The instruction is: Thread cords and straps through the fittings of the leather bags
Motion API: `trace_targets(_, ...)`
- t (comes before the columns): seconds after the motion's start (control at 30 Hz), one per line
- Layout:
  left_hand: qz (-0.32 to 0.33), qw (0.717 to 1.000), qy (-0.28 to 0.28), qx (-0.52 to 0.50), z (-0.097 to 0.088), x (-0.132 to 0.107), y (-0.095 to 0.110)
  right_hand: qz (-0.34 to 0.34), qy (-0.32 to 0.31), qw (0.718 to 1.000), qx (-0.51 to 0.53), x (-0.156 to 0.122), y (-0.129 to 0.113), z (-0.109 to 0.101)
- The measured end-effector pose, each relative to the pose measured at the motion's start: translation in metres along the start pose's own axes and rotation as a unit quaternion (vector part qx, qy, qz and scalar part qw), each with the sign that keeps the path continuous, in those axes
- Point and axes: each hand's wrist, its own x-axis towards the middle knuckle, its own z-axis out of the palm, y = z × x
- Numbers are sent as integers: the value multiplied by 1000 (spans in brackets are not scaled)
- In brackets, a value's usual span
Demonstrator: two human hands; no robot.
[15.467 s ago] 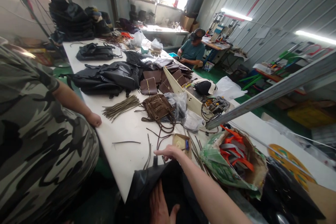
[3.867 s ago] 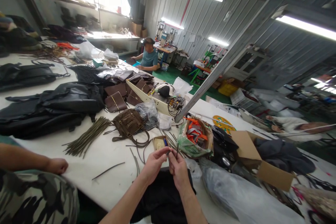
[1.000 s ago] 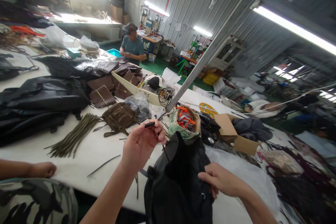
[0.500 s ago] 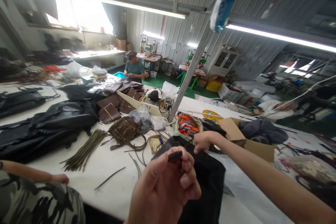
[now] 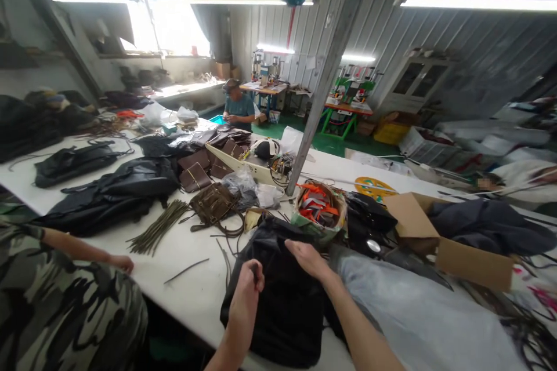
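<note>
A black bag [image 5: 282,301] with soft, wrinkled sides lies on the white table in front of me. Over its left part, my left hand [image 5: 249,285] is closed on a small black piece [image 5: 255,268], of which only a bit shows between thumb and fingers. My right hand [image 5: 308,257] is at the bag's upper right, its fingers stretched out and close together across the black material. Whether that hand presses on the bag or hovers just above it, I cannot tell.
A basket of orange and grey strips [image 5: 319,208] stands behind the bag, with a cardboard box [image 5: 474,261] to its right. Left are a brown handbag [image 5: 213,204] and a bundle of olive strips [image 5: 161,226]. A person in camouflage [image 5: 73,295] is close at left.
My left hand has lowered from near the camera to the bag, still closed on the small black piece. My right hand's fingers have gone from curled to stretched out. The view has levelled.
</note>
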Motion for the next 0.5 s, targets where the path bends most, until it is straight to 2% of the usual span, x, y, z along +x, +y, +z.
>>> trace_targets(0.13, 1, 995, -33, 94, -18, -4, -27, -56, -81, 995, 12, -20, -8, 29)
trace_targets(0.2, -5, 994, -44, 104, -26, -6, -36, -73, -137, 988, 21, -23, -10, 33)
trace_targets(0.27, -7, 994, -51, 97, -35, -7, -35, -87, -202, 975, 37, -20, -10, 24)
trace_targets(0.37, -6, 996, -55, 65, -48, -4, -17, -102, -285, 951, 60, -3, -8, -6)
trace_targets(0.43, -4, 997, -59, 43, -54, 3, -3, -97, -307, 945, 60, 12, -8, -25)
trace_targets(0.5, 2, 998, -54, 39, -56, 14, 4, -79, -291, 953, 42, 27, -11, -32)
